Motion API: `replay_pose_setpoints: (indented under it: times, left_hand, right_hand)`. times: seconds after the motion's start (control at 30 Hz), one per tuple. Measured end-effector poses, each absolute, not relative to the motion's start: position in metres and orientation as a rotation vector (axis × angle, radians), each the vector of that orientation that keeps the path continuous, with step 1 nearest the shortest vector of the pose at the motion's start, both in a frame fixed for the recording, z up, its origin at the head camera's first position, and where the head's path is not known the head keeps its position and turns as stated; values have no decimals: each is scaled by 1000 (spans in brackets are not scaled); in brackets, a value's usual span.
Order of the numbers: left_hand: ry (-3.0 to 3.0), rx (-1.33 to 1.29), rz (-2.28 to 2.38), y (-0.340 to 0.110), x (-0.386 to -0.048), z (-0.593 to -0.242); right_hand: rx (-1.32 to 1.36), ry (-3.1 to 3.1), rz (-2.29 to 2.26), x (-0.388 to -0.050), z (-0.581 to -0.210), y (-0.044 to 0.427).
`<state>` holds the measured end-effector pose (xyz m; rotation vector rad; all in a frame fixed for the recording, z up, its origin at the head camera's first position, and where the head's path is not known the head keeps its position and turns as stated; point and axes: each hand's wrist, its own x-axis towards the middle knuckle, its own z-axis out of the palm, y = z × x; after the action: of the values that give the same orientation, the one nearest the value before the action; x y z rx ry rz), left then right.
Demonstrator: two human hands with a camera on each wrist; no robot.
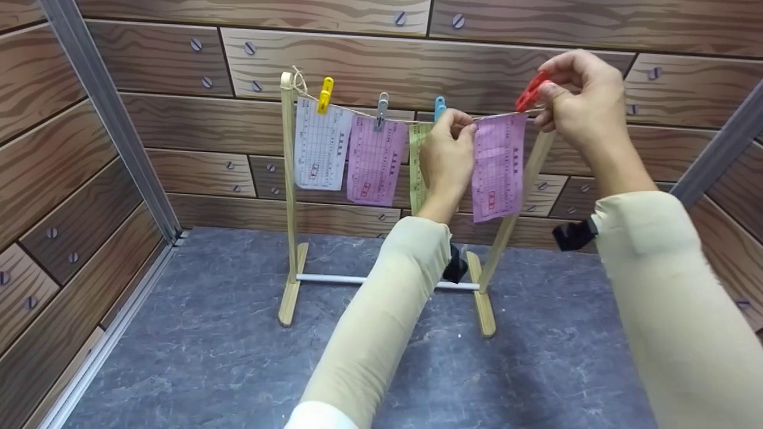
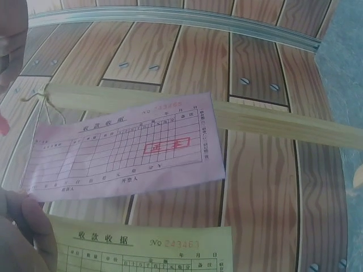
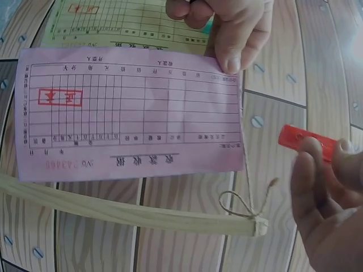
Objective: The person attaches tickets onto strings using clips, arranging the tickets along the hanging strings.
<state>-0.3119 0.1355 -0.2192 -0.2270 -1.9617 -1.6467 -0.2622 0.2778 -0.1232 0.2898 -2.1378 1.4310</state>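
Note:
My left hand (image 1: 450,155) pinches the top left corner of a pink receipt slip (image 1: 499,167) at the string. The slip hangs down, printed side showing. Above its top right corner, my right hand (image 1: 587,101) holds a red clothespin (image 1: 530,92) between thumb and fingers. In the right wrist view the red clothespin (image 3: 292,137) is apart from the string (image 3: 245,175). A yellow-green slip (image 1: 417,170), partly hidden behind my left hand, hangs beside a blue clothespin (image 1: 440,107). Farther left, a grey clothespin (image 1: 381,112) holds another pink slip (image 1: 375,164), and a yellow clothespin (image 1: 325,95) a white one (image 1: 322,149).
The string is tied between two wooden posts; the left post (image 1: 289,179) and right post (image 1: 506,238) stand on wooden feet joined by a white rod (image 1: 331,278). Wood-patterned panels (image 1: 179,131) enclose the grey marbled surface (image 1: 208,357) at the back and sides.

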Motion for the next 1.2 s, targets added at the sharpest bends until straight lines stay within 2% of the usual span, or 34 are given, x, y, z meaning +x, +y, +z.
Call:
replay_pose_setpoints:
  times: [0.43, 1.2]
  left_hand:
    - [-1948, -238, -1685, 137, -314, -217]
    - [-1967, -254, -1630, 140, -317, -220]
  right_hand:
    - [202, -2222, 997, -285, -124, 259]
    - [144, -2535, 823, -293, -125, 262]
